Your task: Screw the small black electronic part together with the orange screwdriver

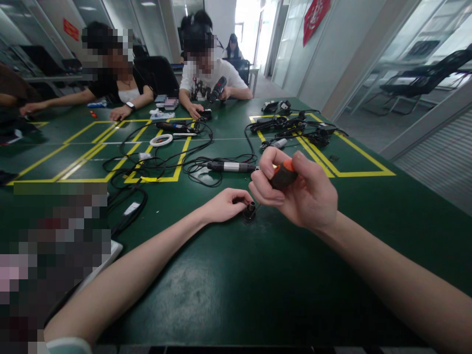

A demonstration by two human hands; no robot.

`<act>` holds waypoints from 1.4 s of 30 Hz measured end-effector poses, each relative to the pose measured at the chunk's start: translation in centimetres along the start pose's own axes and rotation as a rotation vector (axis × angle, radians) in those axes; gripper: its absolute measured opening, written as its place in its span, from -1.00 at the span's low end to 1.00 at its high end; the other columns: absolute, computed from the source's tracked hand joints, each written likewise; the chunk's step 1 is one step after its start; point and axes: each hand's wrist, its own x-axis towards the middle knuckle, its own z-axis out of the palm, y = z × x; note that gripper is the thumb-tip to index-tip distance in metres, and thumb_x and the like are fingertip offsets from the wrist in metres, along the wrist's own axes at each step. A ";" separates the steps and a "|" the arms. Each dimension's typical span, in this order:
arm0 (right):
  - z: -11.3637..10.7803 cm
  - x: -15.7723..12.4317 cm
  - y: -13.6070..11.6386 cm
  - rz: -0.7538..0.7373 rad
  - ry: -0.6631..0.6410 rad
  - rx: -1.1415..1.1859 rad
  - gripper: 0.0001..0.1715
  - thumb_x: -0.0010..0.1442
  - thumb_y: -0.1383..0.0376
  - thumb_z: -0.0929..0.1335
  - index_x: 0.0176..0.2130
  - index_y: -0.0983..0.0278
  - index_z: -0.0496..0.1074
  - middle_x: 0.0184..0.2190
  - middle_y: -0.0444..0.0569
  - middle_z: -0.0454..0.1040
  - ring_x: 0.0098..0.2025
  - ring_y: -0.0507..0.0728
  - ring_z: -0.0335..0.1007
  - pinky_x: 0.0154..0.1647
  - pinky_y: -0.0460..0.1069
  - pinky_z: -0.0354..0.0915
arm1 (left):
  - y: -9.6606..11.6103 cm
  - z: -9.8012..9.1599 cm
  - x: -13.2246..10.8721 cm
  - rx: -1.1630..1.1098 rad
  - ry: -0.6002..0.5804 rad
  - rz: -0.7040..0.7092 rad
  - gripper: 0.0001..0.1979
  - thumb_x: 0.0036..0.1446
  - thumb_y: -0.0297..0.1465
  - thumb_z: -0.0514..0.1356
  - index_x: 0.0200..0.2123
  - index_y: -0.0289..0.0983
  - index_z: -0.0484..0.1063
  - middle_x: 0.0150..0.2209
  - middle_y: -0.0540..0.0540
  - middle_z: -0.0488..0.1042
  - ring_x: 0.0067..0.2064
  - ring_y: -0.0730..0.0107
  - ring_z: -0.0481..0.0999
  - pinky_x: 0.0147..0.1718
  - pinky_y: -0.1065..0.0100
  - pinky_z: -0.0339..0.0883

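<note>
My right hand [304,189] is wrapped round the orange and black handle of a screwdriver [283,176]. Its thin shaft slants down to the left, its tip by a small dark round part [250,214] that stands on the green table. This part has a wide flat base and a short upright stub. My left hand [230,204] pinches it from the left, thumb and forefinger curled at the stub. Whether the screwdriver's tip sits in the part or only beside it, I cannot tell.
Beyond my hands lies a black and silver electric screwdriver [230,167] with tangled black cables. A white tape roll [161,140] rests inside yellow floor-style tape lines. More cables and devices [283,125] lie at the back right. Across the table, a person [212,73] holds a black power tool [217,89].
</note>
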 end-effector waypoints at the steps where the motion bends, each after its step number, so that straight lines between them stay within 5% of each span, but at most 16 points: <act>1: 0.0 0.0 0.0 -0.001 -0.001 0.002 -0.49 0.31 -0.14 0.35 -0.37 0.18 0.25 -0.66 -0.30 0.08 -0.64 -0.01 -0.13 -0.58 -0.05 -0.03 | 0.0 0.0 0.0 0.002 0.005 0.002 -0.81 0.12 -0.49 0.17 -0.26 -0.36 0.59 -0.27 -0.07 0.64 -0.21 0.37 0.55 -0.07 0.37 0.42; 11: 0.8 0.2 0.0 0.001 0.041 -0.079 -0.29 0.31 -0.30 0.28 -0.48 0.21 0.35 -0.65 -0.20 0.16 -0.61 0.03 0.06 -0.58 -0.03 0.11 | -0.8 -0.4 0.4 -0.153 -0.031 -0.016 -0.83 0.02 -0.49 0.19 -0.28 -0.33 0.53 -0.27 -0.07 0.61 -0.18 0.37 0.57 -0.04 0.32 0.43; 21: 0.6 0.3 0.0 0.045 0.051 -0.049 -0.28 0.32 -0.33 0.24 -0.45 0.21 0.31 -0.67 -0.24 0.08 -0.64 0.00 -0.05 -0.62 -0.06 0.03 | 0.9 -2.4 -0.1 -0.122 -0.281 -0.031 -0.55 -0.19 -0.44 0.45 -0.13 -0.32 0.55 -0.15 -0.07 0.60 -0.08 0.33 0.52 0.09 0.26 0.34; 42: 0.3 0.1 0.3 0.022 0.011 -0.006 -0.39 0.29 -0.25 0.33 -0.37 0.20 0.29 -0.65 -0.28 0.11 -0.63 -0.02 -0.09 -0.61 -0.07 -0.01 | 1.0 -1.6 -0.2 -0.040 -0.200 -0.028 -0.56 -0.16 -0.34 0.50 -0.16 -0.32 0.55 -0.20 -0.05 0.57 -0.13 0.34 0.51 0.00 0.27 0.37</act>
